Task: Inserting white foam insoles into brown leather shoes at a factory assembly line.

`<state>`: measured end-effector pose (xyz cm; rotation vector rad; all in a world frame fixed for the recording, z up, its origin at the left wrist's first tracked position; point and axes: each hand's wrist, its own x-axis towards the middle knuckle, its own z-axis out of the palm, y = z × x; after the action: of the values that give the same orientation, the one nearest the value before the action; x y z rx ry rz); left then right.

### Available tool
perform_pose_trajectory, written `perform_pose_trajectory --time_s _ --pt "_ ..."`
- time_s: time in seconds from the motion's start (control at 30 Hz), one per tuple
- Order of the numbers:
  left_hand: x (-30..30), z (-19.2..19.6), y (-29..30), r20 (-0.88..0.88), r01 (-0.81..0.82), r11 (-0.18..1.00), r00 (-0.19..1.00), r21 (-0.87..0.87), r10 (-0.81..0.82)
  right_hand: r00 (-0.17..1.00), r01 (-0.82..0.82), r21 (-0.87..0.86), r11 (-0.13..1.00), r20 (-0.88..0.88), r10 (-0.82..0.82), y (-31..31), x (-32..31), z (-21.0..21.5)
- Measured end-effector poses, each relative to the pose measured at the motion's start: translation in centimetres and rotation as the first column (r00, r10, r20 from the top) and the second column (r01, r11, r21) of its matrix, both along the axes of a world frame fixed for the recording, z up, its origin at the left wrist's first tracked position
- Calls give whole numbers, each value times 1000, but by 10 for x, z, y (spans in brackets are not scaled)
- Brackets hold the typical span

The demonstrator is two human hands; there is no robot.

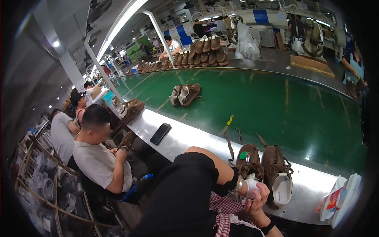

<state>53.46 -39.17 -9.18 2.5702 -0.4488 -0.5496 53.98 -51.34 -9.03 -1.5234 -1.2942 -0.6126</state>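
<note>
Head view shows my two hands meeting at the near edge of the steel surface (185,136), just below a pair of brown shoes. My left hand (241,185), in a black sleeve with a bangle at the wrist, comes in from the left and its grip is closed on the heel of the left brown shoe (248,160), which stands on the surface with a green round tag on it and its laces lying loose. My right hand (258,197) rises from the near edge, fingers curled round something white at that heel; I cannot tell whether it is the lining or a separate piece, nor how tightly that grip is shut. The right brown shoe (278,173) lies just beside the first, its white insole showing and its laces crossed but loose. Judging from this, the pair is not finished: both shoes look unlaced and neither is out on the green belt (276,102). Far off on that belt lies another pair (184,94), with stacked shoes (205,51) beyond. A black phone (160,133) lies to the left, white packets (339,197) to the right, and a seated person (100,158) working at the left is close to my elbow.
</note>
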Motion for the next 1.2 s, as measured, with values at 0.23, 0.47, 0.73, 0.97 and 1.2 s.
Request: perform_pose_trajectory --time_s 0.23,0.47,0.73,0.97,1.2 --pt "-11 8 -22 15 -60 953 998 296 58 993 -75 -74 994 -97 67 -5 -8 4" --pt "-3 32 -2 -16 169 912 984 373 -176 979 -165 -37 986 -130 159 -7 8 45" --pt "-40 123 23 239 167 985 956 39 -171 1000 4 -714 701 24 19 -85 73 108" --pt "-47 71 -8 198 150 951 958 271 -208 983 -171 -915 366 -133 129 -60 85 55" --pt "-55 49 -15 376 99 972 910 213 -175 971 -142 -972 186 -173 -166 -53 79 57"
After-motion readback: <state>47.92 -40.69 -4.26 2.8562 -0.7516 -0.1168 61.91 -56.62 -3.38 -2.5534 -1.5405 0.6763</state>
